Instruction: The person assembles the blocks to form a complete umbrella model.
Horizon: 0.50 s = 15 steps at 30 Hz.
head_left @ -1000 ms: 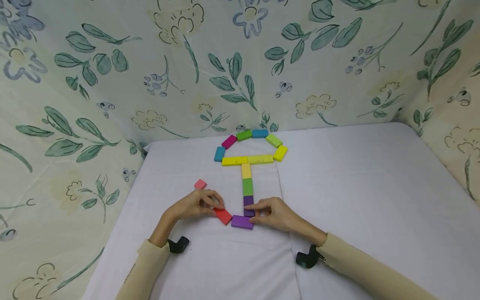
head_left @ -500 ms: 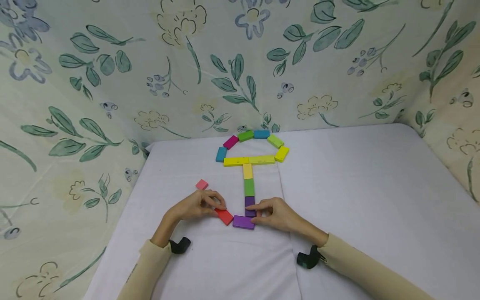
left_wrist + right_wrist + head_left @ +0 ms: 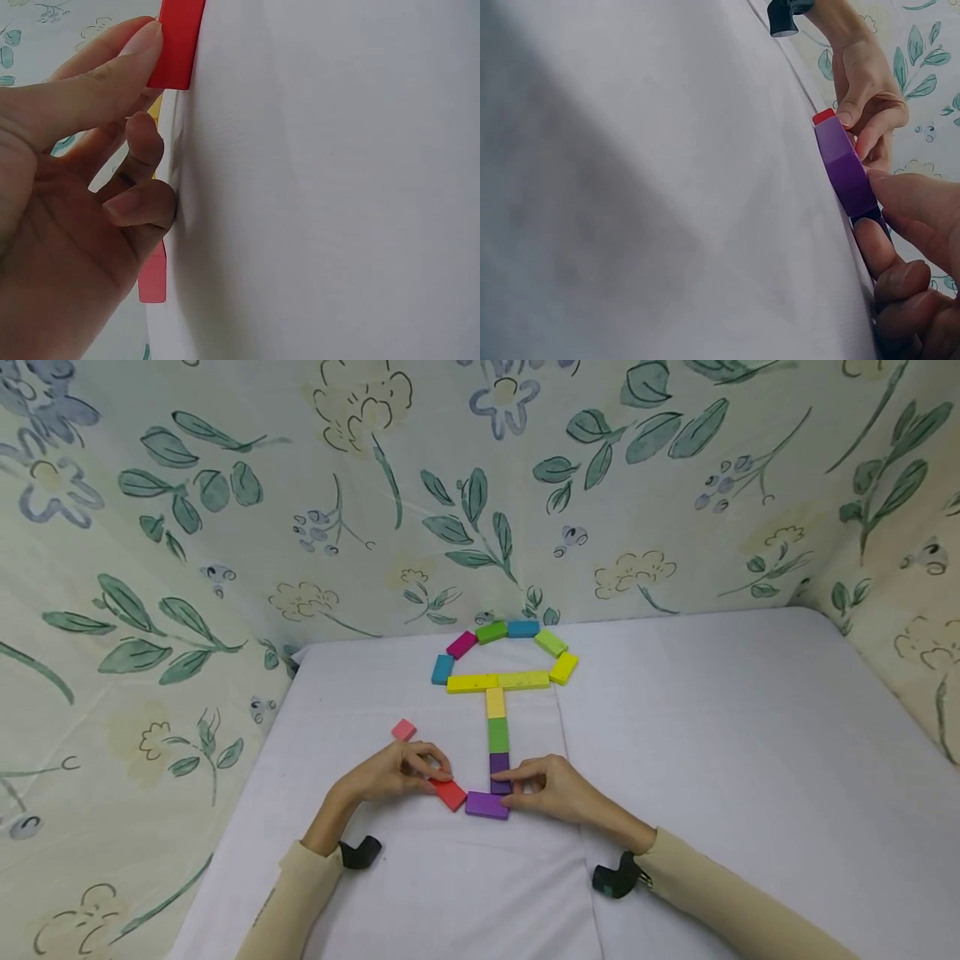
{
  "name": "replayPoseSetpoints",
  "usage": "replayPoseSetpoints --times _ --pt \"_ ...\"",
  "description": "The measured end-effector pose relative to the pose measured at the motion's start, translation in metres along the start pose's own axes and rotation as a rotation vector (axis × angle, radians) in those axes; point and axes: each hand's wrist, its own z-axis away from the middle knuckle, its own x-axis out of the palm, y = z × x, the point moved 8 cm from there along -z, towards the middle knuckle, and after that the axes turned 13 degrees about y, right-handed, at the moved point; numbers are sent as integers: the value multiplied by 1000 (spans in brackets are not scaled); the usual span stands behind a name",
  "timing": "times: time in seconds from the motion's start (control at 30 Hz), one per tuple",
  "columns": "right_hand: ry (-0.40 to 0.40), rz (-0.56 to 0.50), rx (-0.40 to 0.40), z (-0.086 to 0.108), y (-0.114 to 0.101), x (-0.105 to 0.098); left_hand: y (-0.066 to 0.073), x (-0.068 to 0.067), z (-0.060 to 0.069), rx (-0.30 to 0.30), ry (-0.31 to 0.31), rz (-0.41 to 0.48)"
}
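Observation:
My left hand (image 3: 397, 768) pinches the upper left end of a red block (image 3: 450, 794), which lies slanted on the white cloth. In the left wrist view, the thumb presses on the red block (image 3: 178, 45). The red block's lower corner meets the left end of a purple block (image 3: 486, 805). My right hand (image 3: 551, 787) holds the purple block's right end with its thumb, and its index finger lies over a dark purple block (image 3: 498, 767). Above that, a green block (image 3: 498, 735) and a pale yellow block (image 3: 496, 702) continue the upright line.
Two yellow blocks (image 3: 472, 682) form a crossbar under an arch of coloured blocks, including a blue block (image 3: 522, 628). A loose pink block (image 3: 403, 729) lies just beyond the left hand. A floral cloth (image 3: 480, 510) rises behind the white-covered table (image 3: 712, 735).
The head view has shifted slightly since the first frame. Both hands stay in place on the red and purple blocks, and no block has visibly moved.

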Motion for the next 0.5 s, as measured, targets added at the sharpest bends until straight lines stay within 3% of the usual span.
replayPoseSetpoints --times 0.5 --pt "1 -13 10 1 0 1 -5 0 2 14 17 9"
